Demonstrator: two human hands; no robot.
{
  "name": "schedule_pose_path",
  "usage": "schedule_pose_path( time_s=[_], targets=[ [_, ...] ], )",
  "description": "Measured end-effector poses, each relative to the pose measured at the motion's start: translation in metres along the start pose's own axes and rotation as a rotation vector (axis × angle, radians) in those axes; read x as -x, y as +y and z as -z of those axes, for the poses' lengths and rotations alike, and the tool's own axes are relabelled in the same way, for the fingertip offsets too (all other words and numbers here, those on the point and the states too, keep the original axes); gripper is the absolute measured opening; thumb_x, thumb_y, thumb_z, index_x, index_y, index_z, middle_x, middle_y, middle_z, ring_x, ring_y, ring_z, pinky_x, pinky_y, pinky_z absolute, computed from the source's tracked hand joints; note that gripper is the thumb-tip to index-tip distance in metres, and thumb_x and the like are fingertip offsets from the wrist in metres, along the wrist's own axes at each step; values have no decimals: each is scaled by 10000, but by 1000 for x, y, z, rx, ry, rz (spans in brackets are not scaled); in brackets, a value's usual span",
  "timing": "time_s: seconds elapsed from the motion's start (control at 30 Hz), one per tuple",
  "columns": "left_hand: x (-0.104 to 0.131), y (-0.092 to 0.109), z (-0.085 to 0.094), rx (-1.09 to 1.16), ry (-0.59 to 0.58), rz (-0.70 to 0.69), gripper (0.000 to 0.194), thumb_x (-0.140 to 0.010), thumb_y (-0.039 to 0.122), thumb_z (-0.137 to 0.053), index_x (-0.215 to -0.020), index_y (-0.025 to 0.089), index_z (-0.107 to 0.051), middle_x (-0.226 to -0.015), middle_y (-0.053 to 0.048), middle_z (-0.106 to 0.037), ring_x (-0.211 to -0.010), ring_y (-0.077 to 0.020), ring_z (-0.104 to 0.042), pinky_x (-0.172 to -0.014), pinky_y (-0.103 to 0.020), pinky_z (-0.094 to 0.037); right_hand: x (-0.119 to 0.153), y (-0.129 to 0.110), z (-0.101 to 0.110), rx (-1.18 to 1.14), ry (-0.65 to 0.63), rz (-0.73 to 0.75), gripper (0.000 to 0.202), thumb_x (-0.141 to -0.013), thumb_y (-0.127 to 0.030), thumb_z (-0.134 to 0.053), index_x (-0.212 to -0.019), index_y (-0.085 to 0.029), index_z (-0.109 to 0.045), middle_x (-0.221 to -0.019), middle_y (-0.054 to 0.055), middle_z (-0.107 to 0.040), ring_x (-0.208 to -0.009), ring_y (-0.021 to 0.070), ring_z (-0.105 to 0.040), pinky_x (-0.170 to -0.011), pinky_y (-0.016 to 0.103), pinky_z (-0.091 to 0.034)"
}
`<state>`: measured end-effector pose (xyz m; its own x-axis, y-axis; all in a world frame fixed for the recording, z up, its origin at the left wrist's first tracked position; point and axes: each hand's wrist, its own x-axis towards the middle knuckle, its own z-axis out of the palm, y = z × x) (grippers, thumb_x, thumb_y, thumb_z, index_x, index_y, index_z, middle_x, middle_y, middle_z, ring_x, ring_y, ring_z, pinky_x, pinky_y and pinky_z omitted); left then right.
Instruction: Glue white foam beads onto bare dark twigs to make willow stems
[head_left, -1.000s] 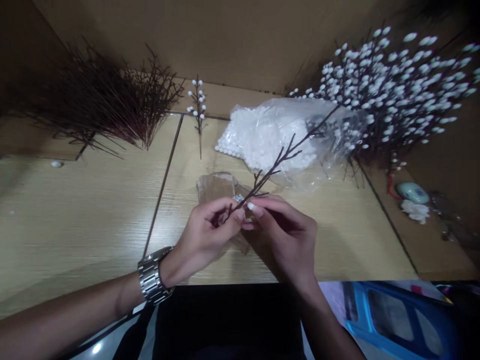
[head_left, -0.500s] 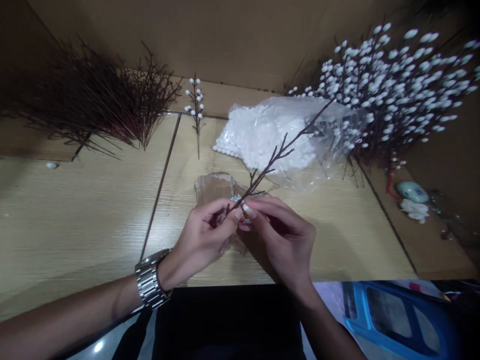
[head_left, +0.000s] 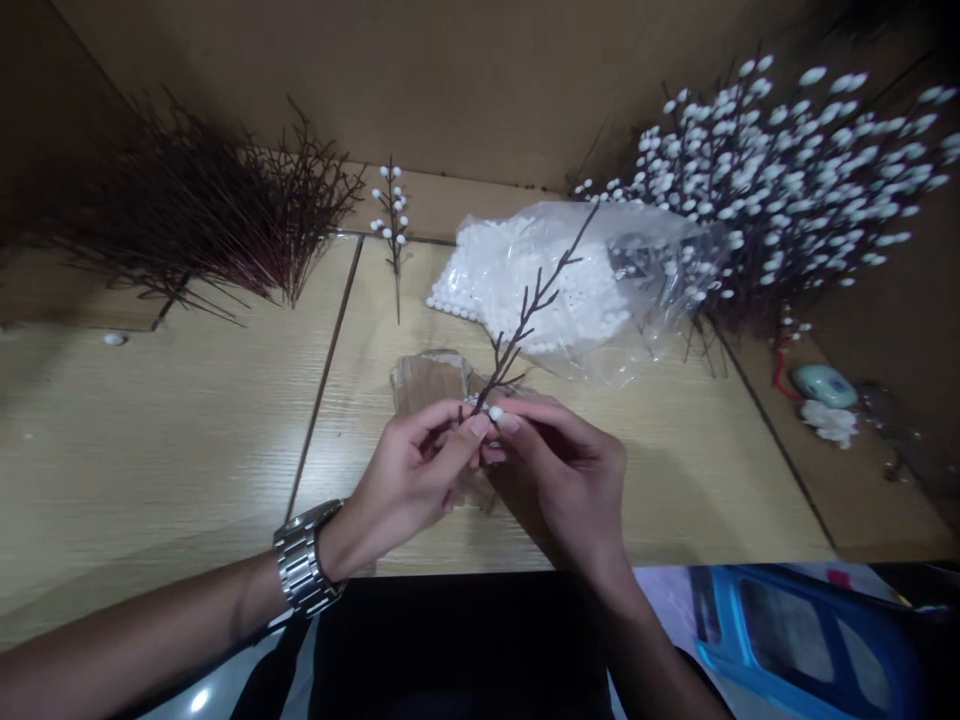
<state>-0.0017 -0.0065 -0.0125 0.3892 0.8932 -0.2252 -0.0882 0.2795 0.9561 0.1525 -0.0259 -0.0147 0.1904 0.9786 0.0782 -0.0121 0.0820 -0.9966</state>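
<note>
A brown twig (head_left: 513, 347) slants up from the centre of the frame, its lower end pinched in the left hand's (head_left: 420, 465) grip. The right hand's (head_left: 574, 470) grip closes on a white bead (head_left: 496, 412) just beside the stem. Behind, on the worktop (head_left: 187, 450), lies a clear bag of beads (head_left: 495, 265); bare twigs (head_left: 225, 205) fill the upper left, white-tipped sprigs (head_left: 780, 180) the upper right.
</note>
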Motion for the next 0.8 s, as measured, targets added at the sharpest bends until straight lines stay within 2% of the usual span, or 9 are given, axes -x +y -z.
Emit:
schedule_pose_path(
  time_s=[0.23,0.43,0.57,0.8],
  targets=[
    [-2,-3,2,-16,19,-39,303,-951,414,-620,-789,159,-630,-648,41,-563,-401,-43,-462,-336,-138,-394,2,1,-1,-103,-2,-71,106,-861,-243,-746,-947,-278,-798,-957,10,-747,-798,150,-732,-678,271,-661],
    [-3,-7,2,-40,17,-89,301,-964,411,-603,-812,157,-659,-563,53,-536,-388,-47,-459,-345,-127,-412,2,2,-2,-1,13,39,126,-850,-219,-749,-934,-298,-800,-963,10,-749,-873,168,-720,-684,285,-654],
    [-3,-10,2,-33,9,-89,301,-962,420,-602,-836,155,-671,-559,48,-549,-395,-54,-464,-344,-129,-417,1,2,-2,107,20,121,129,-857,-210,-737,-927,-299,-799,-957,17,-765,-928,190,-718,-760,332,-644],
    [-2,-9,0,0,1,-67,295,-959,423,-608,-845,154,-654,-617,44,-561,-411,-51,-469,-366,-143,-431,1,3,-2,130,15,140,125,-850,-217,-740,-908,-305,-807,-955,13,-777,-916,195,-735,-764,340,-653]
  ],
)
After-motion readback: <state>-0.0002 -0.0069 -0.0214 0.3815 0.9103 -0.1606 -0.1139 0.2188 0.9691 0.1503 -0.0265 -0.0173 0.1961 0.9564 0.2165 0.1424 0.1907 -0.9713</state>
